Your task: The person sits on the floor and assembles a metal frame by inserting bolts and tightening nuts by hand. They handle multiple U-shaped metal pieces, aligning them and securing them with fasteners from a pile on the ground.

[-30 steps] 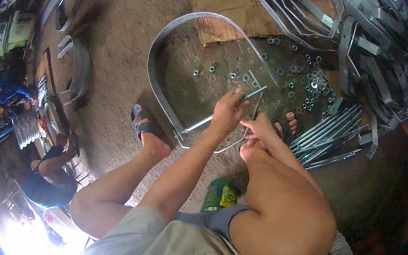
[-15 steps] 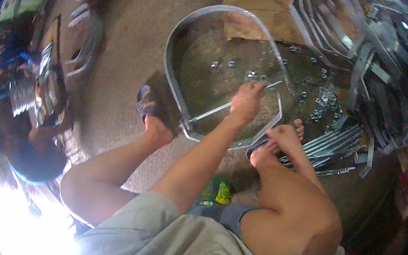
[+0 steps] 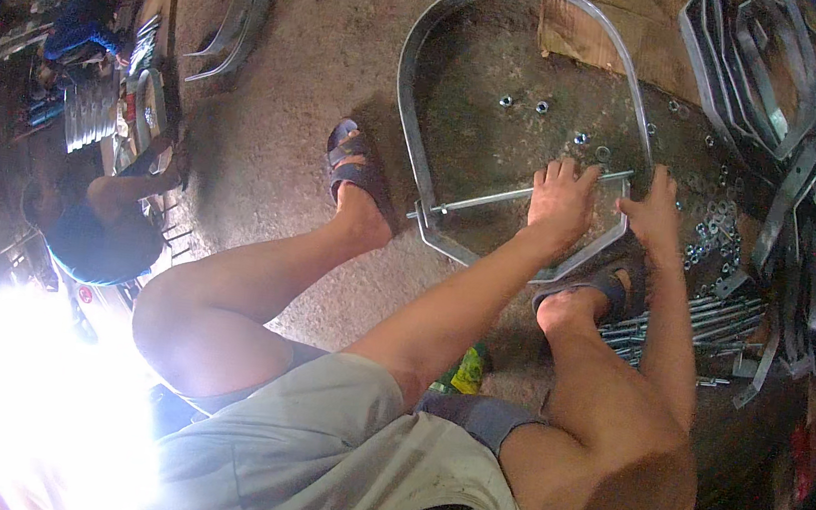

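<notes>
Left hand point(image 3: 562, 207) curls round a slim silvery steel rod point(image 3: 490, 201), right hand point(image 3: 656, 215) pinching a looped grey metal band point(image 3: 409, 94), where slack grip could cause slipping.

- Brown cardboard point(image 3: 660, 32) flat on the grey-brown floor point(image 3: 310, 52), top of the view
- Green-and-yellow container point(image 3: 467, 371), partly hidden, low in the middle
- 1 co-worker point(image 3: 103, 235) in a dark blue top, left side
- 1 farther person point(image 3: 75, 41) in brighter blue
- Row of silvery parts point(image 3: 86, 121) between these 2
- Curved metal bands point(image 3: 251, 18) lying apart, upper left
- Red thing point(image 3: 801, 451) at the right rim, too dim to identify
- White glare point(image 3: 60, 397), lower left
</notes>
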`<state>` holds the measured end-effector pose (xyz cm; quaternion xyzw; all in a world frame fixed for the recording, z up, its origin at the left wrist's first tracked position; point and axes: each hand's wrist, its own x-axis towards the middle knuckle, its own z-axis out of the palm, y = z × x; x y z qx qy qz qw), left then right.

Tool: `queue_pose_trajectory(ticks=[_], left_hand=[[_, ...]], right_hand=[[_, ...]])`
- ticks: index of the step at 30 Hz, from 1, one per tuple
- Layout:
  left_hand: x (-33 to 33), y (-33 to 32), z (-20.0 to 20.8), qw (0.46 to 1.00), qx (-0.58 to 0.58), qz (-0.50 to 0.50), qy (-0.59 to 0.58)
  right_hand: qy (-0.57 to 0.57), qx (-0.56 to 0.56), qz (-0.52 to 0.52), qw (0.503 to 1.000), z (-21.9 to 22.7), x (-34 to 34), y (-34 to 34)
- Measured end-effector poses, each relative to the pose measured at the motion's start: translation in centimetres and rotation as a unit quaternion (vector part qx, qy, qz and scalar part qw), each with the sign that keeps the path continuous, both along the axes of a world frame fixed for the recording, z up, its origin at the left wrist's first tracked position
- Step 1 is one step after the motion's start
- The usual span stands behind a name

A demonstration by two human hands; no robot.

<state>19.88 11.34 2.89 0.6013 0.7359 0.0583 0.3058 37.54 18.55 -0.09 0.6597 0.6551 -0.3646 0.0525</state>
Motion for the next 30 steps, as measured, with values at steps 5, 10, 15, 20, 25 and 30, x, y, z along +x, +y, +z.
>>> queue_pose_trajectory(ticks=[5, 10, 15, 20, 25, 30], left_hand=[[0.6, -0.3, -0.7, 0.999, 0.013, -0.037, 0.016], [0.9, 0.9, -0.3, 0.999, 0.000, -0.036, 0.003], [1.7, 2.6, -2.1, 0.998, 0.018, -0.044, 0.027], [1.0, 3.3, -2.2, 0.996, 0.001, -0.057, -0.073], [1.3, 2.6, -2.8, 0.992, 0.033, -0.034, -0.115], [2.1, 1.7, -2.8, 0.985, -0.010, -0.132, -0.114]], right_hand=[[0.017, 0.112, -0.060, 0.992, 2.6, -1.4, -2.9], [0.073, 0.081, -0.138, 0.984, 4.2, -0.6, -4.9], [0.135, 0.086, -0.175, 0.972, 3.8, -0.3, -5.4], [0.218, 0.168, -0.183, 0.944, 0.6, 0.8, -6.6], [0.323, -0.005, -0.299, 0.898, 1.7, 1.0, -6.5], [0.336, -0.008, -0.273, 0.901, 1.9, 1.5, -7.4]])
